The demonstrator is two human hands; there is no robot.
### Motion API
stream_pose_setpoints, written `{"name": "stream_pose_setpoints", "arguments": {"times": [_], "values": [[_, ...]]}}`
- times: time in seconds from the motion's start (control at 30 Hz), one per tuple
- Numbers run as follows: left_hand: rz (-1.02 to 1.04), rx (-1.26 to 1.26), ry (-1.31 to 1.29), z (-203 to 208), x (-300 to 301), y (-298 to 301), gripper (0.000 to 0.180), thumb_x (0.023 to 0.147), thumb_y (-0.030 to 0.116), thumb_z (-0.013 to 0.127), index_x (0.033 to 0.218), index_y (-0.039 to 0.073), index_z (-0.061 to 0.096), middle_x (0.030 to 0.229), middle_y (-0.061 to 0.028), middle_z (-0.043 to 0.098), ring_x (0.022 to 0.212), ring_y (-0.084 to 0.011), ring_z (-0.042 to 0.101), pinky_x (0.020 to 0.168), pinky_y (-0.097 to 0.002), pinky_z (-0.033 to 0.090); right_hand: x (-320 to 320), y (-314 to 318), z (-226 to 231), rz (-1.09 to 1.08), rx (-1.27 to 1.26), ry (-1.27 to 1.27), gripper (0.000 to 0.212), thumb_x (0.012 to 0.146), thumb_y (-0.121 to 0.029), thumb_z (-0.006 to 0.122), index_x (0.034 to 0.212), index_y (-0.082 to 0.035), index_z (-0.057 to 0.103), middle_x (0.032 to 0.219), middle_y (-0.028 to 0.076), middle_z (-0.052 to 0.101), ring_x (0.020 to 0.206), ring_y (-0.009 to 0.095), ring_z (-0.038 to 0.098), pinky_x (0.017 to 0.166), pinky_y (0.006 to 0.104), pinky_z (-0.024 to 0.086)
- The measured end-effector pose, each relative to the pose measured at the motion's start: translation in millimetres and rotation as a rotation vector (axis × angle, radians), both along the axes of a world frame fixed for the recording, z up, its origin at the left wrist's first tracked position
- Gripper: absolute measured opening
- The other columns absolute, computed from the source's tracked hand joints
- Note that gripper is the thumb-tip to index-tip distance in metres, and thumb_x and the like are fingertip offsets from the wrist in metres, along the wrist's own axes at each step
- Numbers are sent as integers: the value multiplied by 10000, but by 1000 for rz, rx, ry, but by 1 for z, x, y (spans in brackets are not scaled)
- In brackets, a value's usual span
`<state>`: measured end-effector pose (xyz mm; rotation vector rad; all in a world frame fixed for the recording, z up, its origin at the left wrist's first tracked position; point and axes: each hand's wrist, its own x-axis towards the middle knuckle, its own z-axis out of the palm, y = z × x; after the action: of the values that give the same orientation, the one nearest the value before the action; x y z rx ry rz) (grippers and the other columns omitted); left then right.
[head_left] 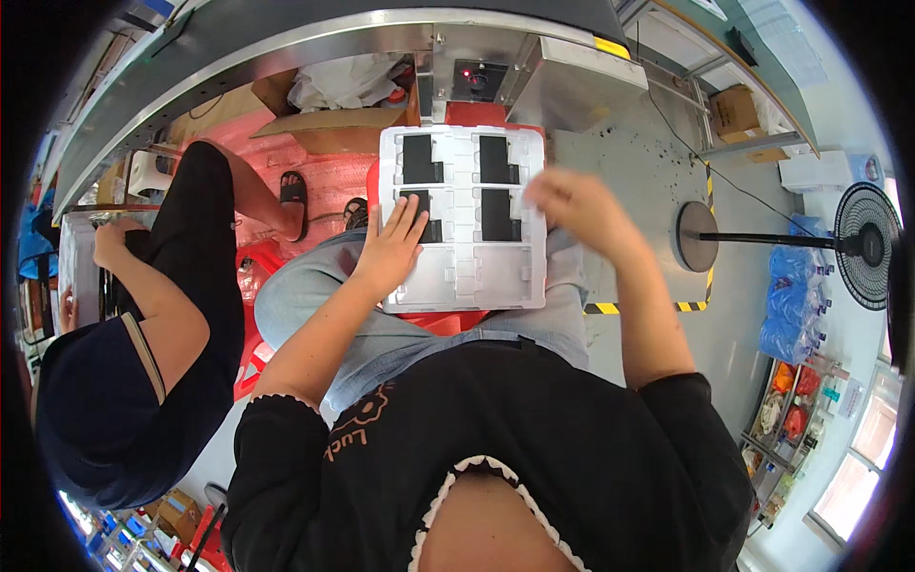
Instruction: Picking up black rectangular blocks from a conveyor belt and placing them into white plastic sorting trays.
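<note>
A white moulded plastic tray [464, 276] with compartments rests over my lap. Flat black rectangular pieces, perhaps batteries, lie in its upper and middle rows: one at the far left [417, 159], one at the far right [494, 158], and one at the middle right [497, 215]. Another black piece [434, 229] at the middle left is partly covered by my left hand [389, 246]. That hand lies with its fingers stretched out over the piece and the tray's left side. My right hand [575, 208] is beside the tray's right edge, smeared by motion; whatever its fingers hold cannot be made out.
A grey-topped workbench with a metal edge [315, 52] runs ahead of me. Beneath it stands an open cardboard box [334, 133] with white plastic bags. A co-worker [124, 381] sits close on my left. A standing fan [863, 243] is on the right.
</note>
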<state>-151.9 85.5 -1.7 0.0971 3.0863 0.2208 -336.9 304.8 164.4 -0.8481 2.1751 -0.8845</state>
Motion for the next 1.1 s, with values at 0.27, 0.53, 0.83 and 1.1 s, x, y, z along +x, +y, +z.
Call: {"name": "stream_pose_setpoints", "arguments": {"times": [0.27,0.53,0.83,1.1], "values": [[227,-36,-55,-8,14,43,590,873,260,491,1374,2,317,1489,-180,167,1385,-298,165,1067,-614,95,45,27,-110,132,234,456,504,863,-255,553,1293,-24,428,1304,181,468,1196,307,468,968,408,392],[121,7,-15,-7,11,38,681,871,404,498,1383,-2,307,1481,-200,173,1381,-315,165,1072,-599,124,53,20,-86,251,116,518,673,790,-156,642,1375,-50,326,1452,145,290,1341,299,284,1066,461,266],[254,205,15,32,3,35,578,857,363,531,1294,0,420,1405,-214,294,1298,-331,305,1033,-605,200,-86,-121,111,-196,-788,821,232,820,-178,607,975,-7,629,932,161,627,856,293,603,759,342,476],[262,272,1026,204,-121,-100,434,811,182,640,1188,19,499,1208,-209,500,1132,-355,464,956,-435,364,-252,-217,66,163,-36,939,622,846,-340,589,1329,6,401,1328,220,441,1257,326,402,1052,373,305]]}}
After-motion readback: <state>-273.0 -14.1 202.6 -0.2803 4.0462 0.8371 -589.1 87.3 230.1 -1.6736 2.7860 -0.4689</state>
